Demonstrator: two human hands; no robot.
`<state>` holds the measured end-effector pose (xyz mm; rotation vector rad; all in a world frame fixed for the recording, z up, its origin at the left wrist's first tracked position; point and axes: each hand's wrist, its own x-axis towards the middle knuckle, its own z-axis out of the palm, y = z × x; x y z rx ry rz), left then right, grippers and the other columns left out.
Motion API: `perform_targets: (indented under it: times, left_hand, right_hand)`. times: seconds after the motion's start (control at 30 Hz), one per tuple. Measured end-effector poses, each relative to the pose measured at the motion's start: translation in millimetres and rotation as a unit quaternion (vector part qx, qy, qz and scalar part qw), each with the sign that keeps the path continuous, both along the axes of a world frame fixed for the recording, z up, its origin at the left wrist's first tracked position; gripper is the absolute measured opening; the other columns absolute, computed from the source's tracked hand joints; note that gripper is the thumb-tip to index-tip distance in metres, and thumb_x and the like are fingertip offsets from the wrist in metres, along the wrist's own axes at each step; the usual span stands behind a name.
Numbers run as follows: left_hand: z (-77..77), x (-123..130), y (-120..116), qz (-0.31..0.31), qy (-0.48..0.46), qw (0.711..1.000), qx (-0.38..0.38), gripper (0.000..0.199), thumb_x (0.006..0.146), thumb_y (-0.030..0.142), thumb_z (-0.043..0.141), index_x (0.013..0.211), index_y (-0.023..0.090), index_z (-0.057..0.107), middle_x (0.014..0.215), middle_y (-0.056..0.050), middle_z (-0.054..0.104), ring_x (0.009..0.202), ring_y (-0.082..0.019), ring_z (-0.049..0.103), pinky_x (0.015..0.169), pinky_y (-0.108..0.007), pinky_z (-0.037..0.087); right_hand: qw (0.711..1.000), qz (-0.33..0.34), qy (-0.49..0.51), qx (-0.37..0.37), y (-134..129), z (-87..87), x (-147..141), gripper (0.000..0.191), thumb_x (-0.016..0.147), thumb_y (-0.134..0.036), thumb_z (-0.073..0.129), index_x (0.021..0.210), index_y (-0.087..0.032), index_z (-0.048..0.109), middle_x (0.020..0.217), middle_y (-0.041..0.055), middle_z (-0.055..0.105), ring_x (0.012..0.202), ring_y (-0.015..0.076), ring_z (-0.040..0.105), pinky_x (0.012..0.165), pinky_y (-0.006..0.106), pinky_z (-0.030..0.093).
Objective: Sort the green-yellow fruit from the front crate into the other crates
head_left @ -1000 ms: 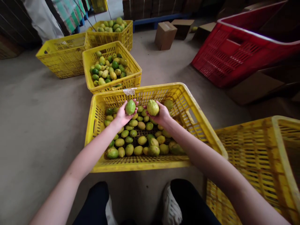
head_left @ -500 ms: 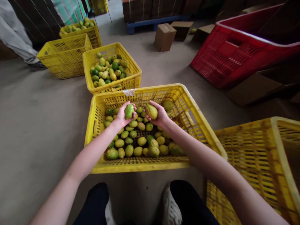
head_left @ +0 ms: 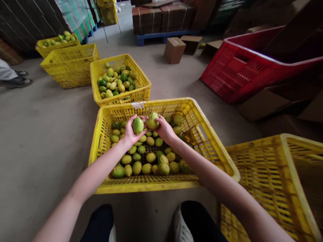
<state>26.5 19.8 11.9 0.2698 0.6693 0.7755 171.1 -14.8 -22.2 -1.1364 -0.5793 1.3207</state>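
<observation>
Above the near yellow crate [head_left: 166, 188], my left hand [head_left: 131, 132] is wrapped round a green fruit [head_left: 138, 125]. My right hand [head_left: 164, 128] grips a yellow-green fruit [head_left: 152, 121] just to the right of it. The fingertips of both hands are close together between the two fruits. Below them, several green and yellow fruits [head_left: 151, 157] lie in the crate, in loose rows over its slatted floor. My hands hide part of the fruits at the back.
Beyond stands a yellow crate of fruits [head_left: 147, 91], with more yellow crates [head_left: 73, 69] at the back left. A red crate [head_left: 227, 67] and a yellow crate [head_left: 254, 161] stand on the right. A small carton [head_left: 174, 50] sits farther back. A person's shoes [head_left: 20, 80] show at far left.
My right hand has moved left with its fruit, closer to my left hand, and turned the fruit. The person at far left has shifted left. The whole view has tilted up slightly.
</observation>
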Motion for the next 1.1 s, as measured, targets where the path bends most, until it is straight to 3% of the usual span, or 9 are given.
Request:
perform_targets:
  times: [0.1, 0.2, 0.3, 0.43, 0.57, 0.73, 0.9, 1.0, 1.1]
  left_hand:
    - [0.3, 1.7, -2.5, 0.022, 0.012, 1.000, 0.003, 0.025, 0.083, 0.035, 0.052, 0.072, 0.016, 0.063, 0.075, -0.004, 0.069, 0.080, -0.019, 0.068, 0.083, -0.038, 0.053]
    - [-0.2, 3.3, -4.3, 0.038, 0.030, 0.999, 0.000, 0.022, 0.080, 0.034, 0.055, 0.073, 0.016, 0.065, 0.071, -0.003, 0.069, 0.069, -0.017, 0.067, 0.077, -0.035, 0.055]
    - [-0.7, 3.9, -6.0, 0.036, 0.020, 0.999, -0.001, 0.022, 0.081, 0.034, 0.055, 0.073, 0.016, 0.065, 0.072, -0.004, 0.070, 0.066, -0.018, 0.067, 0.074, -0.036, 0.055]
    - [1.3, 3.9, -8.0, 0.025, 0.012, 1.000, -0.014, 0.023, 0.082, 0.034, 0.054, 0.072, 0.016, 0.065, 0.071, -0.004, 0.070, 0.064, -0.019, 0.066, 0.072, -0.038, 0.056]
    - [4.9, 3.5, -8.8, 0.019, 0.010, 1.000, -0.015, 0.025, 0.082, 0.035, 0.053, 0.071, 0.015, 0.064, 0.068, -0.005, 0.068, 0.064, -0.020, 0.066, 0.072, -0.041, 0.056]
    - [6.6, -0.8, -3.8, 0.016, -0.004, 1.000, -0.016, 0.022, 0.083, 0.034, 0.054, 0.072, 0.016, 0.062, 0.075, -0.005, 0.069, 0.076, -0.022, 0.068, 0.080, -0.045, 0.054]
    - [6.6, -4.8, 4.0, 0.007, -0.063, 0.997, -0.039, 0.017, 0.083, 0.032, 0.054, 0.075, 0.017, 0.058, 0.090, -0.005, 0.071, 0.090, -0.022, 0.068, 0.088, -0.051, 0.050]
    - [5.2, -1.0, 2.6, 0.016, -0.043, 0.997, -0.059, 0.016, 0.083, 0.032, 0.057, 0.075, 0.018, 0.055, 0.085, -0.004, 0.070, 0.083, -0.021, 0.069, 0.084, -0.048, 0.053]
    - [2.1, 4.1, -1.3, 0.008, 0.012, 0.998, -0.068, 0.017, 0.084, 0.028, 0.057, 0.071, 0.018, 0.053, 0.068, 0.000, 0.065, 0.061, -0.015, 0.066, 0.072, -0.039, 0.057]
  right_hand:
    - [0.992, 0.025, -0.119, 0.047, -5.2, -3.0, -6.4, 0.049, 0.073, -0.037, 0.066, 0.118, -0.027, 0.052, 0.114, 0.0028, 0.062, 0.095, 0.0201, 0.062, 0.080, 0.034, 0.054]
    - [0.957, 0.039, -0.268, 0.100, -11.9, -2.0, -10.9, 0.062, 0.070, -0.043, 0.071, 0.126, -0.025, 0.050, 0.121, 0.0079, 0.060, 0.095, 0.0220, 0.062, 0.085, 0.038, 0.052]
    - [0.930, 0.044, -0.345, 0.116, -16.7, 1.1, -12.0, 0.057, 0.077, -0.047, 0.064, 0.127, -0.022, 0.053, 0.122, 0.0099, 0.061, 0.104, 0.0259, 0.060, 0.092, 0.042, 0.048]
    - [0.921, 0.039, -0.374, 0.104, -17.5, 3.3, -9.5, 0.052, 0.080, -0.048, 0.059, 0.124, -0.021, 0.059, 0.115, 0.0095, 0.064, 0.105, 0.0270, 0.058, 0.095, 0.045, 0.045]
    - [0.949, 0.036, -0.295, 0.107, -14.3, 4.2, -9.1, 0.052, 0.069, -0.044, 0.071, 0.116, -0.023, 0.061, 0.114, 0.0071, 0.065, 0.098, 0.0228, 0.059, 0.087, 0.039, 0.049]
    - [0.994, 0.031, -0.080, 0.069, -10.4, 10.9, -1.9, 0.045, 0.058, -0.028, 0.079, 0.100, -0.024, 0.063, 0.095, 0.0011, 0.070, 0.083, 0.0185, 0.064, 0.079, 0.034, 0.051]
    - [0.993, 0.043, 0.108, 0.026, -7.6, 18.5, 10.7, 0.025, 0.062, -0.028, 0.071, 0.085, -0.022, 0.062, 0.078, 0.0001, 0.069, 0.068, 0.0184, 0.063, 0.065, 0.033, 0.053]
    - [0.992, 0.031, 0.125, 0.011, -7.2, 18.9, 9.6, 0.018, 0.065, -0.029, 0.071, 0.078, -0.022, 0.060, 0.074, -0.0011, 0.067, 0.061, 0.0141, 0.061, 0.063, 0.029, 0.053]
    - [0.991, 0.014, 0.133, -0.019, -7.1, 17.5, 7.4, 0.017, 0.068, -0.030, 0.070, 0.076, -0.022, 0.058, 0.068, -0.0017, 0.065, 0.058, 0.0142, 0.060, 0.056, 0.027, 0.052]
